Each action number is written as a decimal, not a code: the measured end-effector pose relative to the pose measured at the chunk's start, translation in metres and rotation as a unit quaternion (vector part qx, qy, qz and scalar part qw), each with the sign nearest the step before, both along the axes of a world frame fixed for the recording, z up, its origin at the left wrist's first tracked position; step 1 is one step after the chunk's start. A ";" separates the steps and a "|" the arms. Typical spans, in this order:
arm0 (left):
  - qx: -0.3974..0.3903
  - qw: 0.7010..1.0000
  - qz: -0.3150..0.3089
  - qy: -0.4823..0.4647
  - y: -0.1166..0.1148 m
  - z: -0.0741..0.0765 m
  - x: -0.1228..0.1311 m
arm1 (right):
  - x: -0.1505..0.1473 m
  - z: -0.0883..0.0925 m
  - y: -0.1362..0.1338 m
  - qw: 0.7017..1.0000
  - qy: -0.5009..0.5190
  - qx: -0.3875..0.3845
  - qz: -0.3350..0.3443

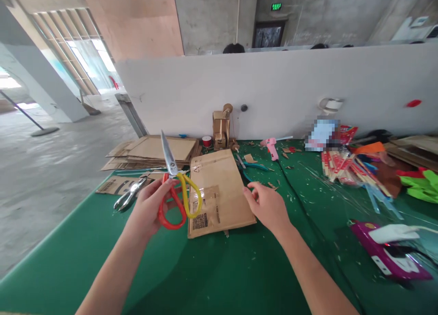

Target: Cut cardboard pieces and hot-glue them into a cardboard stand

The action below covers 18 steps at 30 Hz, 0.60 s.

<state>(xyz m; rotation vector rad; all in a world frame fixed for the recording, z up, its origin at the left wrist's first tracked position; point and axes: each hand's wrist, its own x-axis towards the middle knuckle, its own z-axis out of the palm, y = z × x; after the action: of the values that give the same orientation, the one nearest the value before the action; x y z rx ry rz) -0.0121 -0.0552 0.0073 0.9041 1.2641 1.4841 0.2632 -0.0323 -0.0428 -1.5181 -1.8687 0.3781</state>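
Observation:
My left hand (150,205) is closed around a pair of scissors (173,169) with one red and one yellow handle. Their blades point up and away from me, nearly together. A flat brown cardboard piece (219,182), with clear tape and a printed label near its lower left, is between my hands. My right hand (270,207) is at its right edge, thumb and index finger curled in a pinch there; the other fingers are partly hidden. Silver metal pliers (130,195) lie left of my left hand. Teal-handled pliers (255,165) lie beyond my right hand.
Stacked cardboard sheets (153,149) lie at the back left, near a red spool (207,141) and a small cardboard construction (221,128). A pink glue gun (272,148) trails a black cord. Wrapped sticks (338,166) and a purple power strip (386,251) are at right.

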 end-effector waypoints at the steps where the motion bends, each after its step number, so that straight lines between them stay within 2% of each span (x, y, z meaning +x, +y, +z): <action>1: -0.004 1.000 -0.007 0.013 0.001 0.000 0.005 | -0.004 0.001 -0.002 0.999 0.020 0.026 0.000; 2: -0.006 0.999 -0.017 0.030 0.001 0.000 0.010 | -0.008 0.002 -0.004 0.997 0.063 0.023 0.023; 4: 0.003 0.996 -0.048 0.073 0.003 0.000 0.023 | -0.021 0.002 -0.009 0.974 0.184 -0.056 0.120; 7: 0.030 0.979 -0.115 0.168 0.003 0.000 0.050 | -0.044 0.000 -0.016 0.887 0.328 -0.191 0.263; 9: 0.052 0.958 -0.148 0.241 0.001 0.000 0.070 | -0.055 -0.003 -0.019 0.840 0.388 -0.228 0.303; 10: 0.069 0.947 -0.150 0.275 -0.002 0.000 0.080 | -0.058 -0.004 -0.019 0.828 0.413 -0.233 0.300; 12: 0.107 0.927 -0.163 0.319 -0.009 0.000 0.094 | -0.059 -0.006 -0.017 0.822 0.447 -0.229 0.267; 14: 0.153 0.904 -0.184 0.353 -0.016 -0.001 0.098 | -0.054 -0.007 -0.013 0.833 0.462 -0.206 0.225; 15: 0.175 0.891 -0.175 0.381 -0.018 -0.004 0.095 | -0.051 -0.007 -0.010 0.843 0.461 -0.191 0.200; 16: 0.186 0.878 -0.144 0.417 -0.020 -0.007 0.088 | -0.046 -0.006 -0.007 0.855 0.456 -0.179 0.172; 18: 0.156 0.854 -0.011 0.495 -0.021 -0.019 0.067 | -0.036 -0.005 -0.002 0.879 0.429 -0.169 0.120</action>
<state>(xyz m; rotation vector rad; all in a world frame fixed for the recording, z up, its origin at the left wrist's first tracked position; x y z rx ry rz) 0.0550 -0.0761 -0.0114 2.0614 1.7116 1.2153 0.2268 -0.0347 -0.0476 -1.0273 -1.2854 1.3123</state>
